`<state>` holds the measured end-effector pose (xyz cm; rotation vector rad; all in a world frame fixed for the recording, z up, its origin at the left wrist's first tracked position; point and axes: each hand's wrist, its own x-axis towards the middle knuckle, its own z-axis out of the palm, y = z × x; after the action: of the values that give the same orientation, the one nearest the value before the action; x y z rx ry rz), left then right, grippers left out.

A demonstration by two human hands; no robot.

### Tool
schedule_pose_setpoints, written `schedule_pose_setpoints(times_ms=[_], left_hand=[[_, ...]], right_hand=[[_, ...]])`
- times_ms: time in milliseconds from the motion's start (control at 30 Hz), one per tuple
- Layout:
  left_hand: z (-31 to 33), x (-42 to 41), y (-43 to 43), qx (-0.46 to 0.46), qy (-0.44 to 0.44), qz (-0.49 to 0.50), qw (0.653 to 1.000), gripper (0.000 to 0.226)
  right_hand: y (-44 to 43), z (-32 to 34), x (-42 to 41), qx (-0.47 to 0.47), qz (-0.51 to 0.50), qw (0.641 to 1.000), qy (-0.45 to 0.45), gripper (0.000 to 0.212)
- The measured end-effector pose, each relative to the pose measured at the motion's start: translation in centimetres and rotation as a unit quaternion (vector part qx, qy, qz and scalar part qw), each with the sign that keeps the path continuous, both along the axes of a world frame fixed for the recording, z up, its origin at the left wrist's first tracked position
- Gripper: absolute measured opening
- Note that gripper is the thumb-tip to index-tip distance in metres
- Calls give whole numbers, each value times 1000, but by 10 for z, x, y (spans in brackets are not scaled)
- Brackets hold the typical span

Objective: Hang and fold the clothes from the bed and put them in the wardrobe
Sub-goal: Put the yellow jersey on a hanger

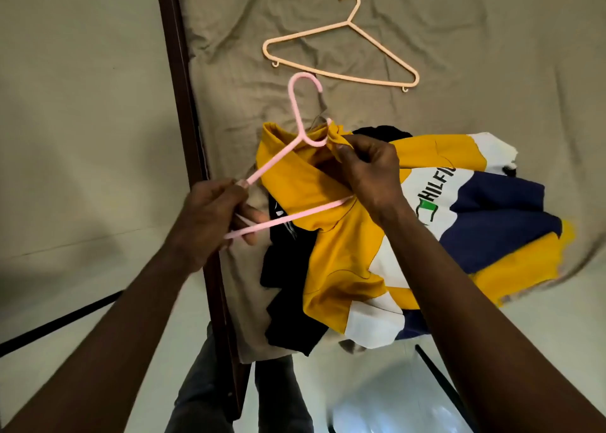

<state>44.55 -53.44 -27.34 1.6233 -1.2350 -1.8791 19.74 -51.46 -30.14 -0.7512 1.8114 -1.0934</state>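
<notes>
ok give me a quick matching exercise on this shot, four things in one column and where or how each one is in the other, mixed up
Things
1. pink hanger
2. peach hanger
3. yellow, white and navy shirt
4. black garment

States
A. lying untouched on the bed sheet, beyond the clothes
B. collar pinched by the right hand
C. partly covered by the shirt, at the bed's edge
D. gripped at one end by the left hand

Pairs: 1-D, 2-A, 3-B, 4-C
</notes>
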Motion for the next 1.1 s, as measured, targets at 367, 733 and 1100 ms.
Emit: schedule_pose_setpoints(times_ms=[367, 733, 1100], left_hand=[[-11, -122, 48, 68, 4, 199, 978, 44], [-2, -92, 44, 53, -5, 198, 979, 35], [2, -135, -22, 96, 4, -44, 994, 40]], right_hand=[[40, 19, 20, -49, -43, 998, 8, 22], [68, -18, -6, 59, -41, 984, 163, 74], [70, -41, 0, -23, 48, 949, 312, 43]])
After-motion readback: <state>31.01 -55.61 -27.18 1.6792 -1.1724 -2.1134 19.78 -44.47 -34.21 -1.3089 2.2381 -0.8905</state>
